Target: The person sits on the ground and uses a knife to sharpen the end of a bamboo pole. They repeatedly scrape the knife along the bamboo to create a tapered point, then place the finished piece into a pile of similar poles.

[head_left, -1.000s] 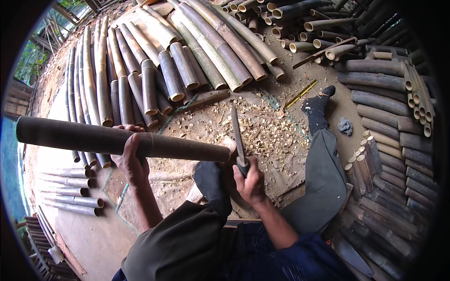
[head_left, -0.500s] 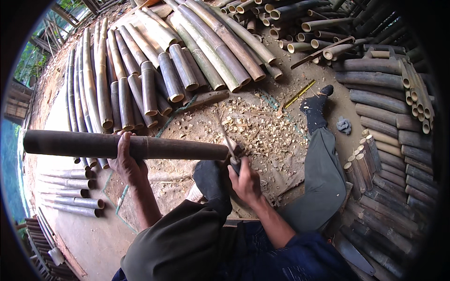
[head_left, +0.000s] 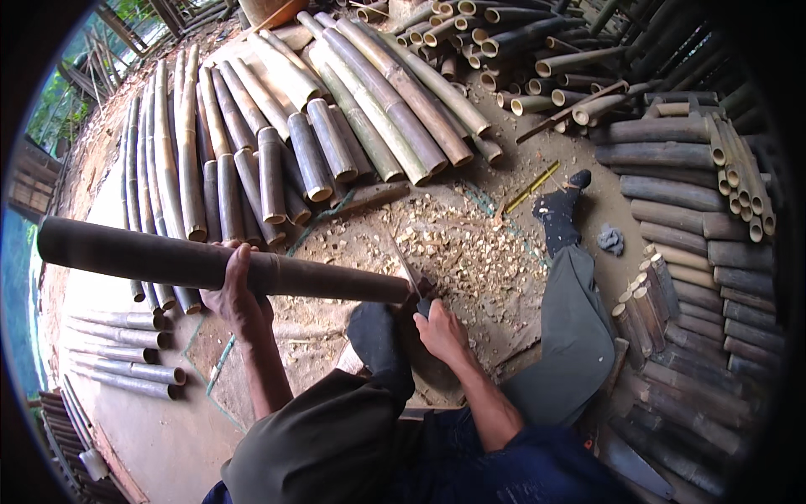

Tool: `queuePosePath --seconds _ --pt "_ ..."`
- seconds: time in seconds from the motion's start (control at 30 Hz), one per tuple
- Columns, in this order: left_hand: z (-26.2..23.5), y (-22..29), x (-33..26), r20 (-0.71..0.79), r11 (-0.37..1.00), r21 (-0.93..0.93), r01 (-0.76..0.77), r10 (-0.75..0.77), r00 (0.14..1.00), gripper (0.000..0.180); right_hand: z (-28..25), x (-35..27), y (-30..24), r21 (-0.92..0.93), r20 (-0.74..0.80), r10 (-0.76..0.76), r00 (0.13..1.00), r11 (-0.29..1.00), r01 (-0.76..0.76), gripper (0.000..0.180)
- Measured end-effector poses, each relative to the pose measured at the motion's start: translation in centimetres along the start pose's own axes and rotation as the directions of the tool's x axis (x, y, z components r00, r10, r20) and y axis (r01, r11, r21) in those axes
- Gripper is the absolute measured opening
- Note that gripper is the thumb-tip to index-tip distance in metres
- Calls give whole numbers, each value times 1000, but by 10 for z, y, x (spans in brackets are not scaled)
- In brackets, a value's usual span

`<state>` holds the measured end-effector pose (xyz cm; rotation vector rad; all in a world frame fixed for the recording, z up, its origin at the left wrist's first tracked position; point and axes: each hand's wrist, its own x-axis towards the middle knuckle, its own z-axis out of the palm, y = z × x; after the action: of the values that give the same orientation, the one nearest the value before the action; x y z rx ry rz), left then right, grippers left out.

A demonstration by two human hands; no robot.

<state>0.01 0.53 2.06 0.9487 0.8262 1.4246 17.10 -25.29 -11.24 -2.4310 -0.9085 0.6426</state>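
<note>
A thick dark bamboo pole [head_left: 151,254] crosses in front of me, its far left end raised and its right end slightly lower. My left hand [head_left: 237,284] is closed round its middle from below, thumb up over the near side. At the right end, my right hand [head_left: 442,330] grips the dark handle of a knife [head_left: 405,262]. The long thin blade points up and away, close to the pole's cut end; whether it touches is unclear. My dark-socked foot [head_left: 374,340] is just under that end.
Pale wood chips [head_left: 453,252] litter a ground sheet ahead. Bamboo lengths [head_left: 369,101] lie in rows beyond, with stacked bamboo [head_left: 672,210] along the right. A yellow measuring stick [head_left: 533,186] lies near my other foot [head_left: 561,214]. A saw blade [head_left: 634,462] shows at lower right.
The pole has tipped more, its right end sinking and its left end rising a little. My right hand and the knife have shifted slightly down and right. Both grips remain.
</note>
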Motion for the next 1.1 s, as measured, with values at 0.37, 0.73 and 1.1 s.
queuePosePath --seconds 0.37,0.73,1.1 --pt "-17 4 -3 256 996 -94 6 18 966 56 2 -15 2 -79 90 97 991 993 -90 36" --pt "-37 -18 5 -199 999 41 -8 16 980 29 -59 -38 -54 336 -331 -270 904 861 381 27" --pt "-31 -12 1 -139 999 26 19 -16 990 32 -72 -37 -72 332 -285 -290 914 864 378 31"
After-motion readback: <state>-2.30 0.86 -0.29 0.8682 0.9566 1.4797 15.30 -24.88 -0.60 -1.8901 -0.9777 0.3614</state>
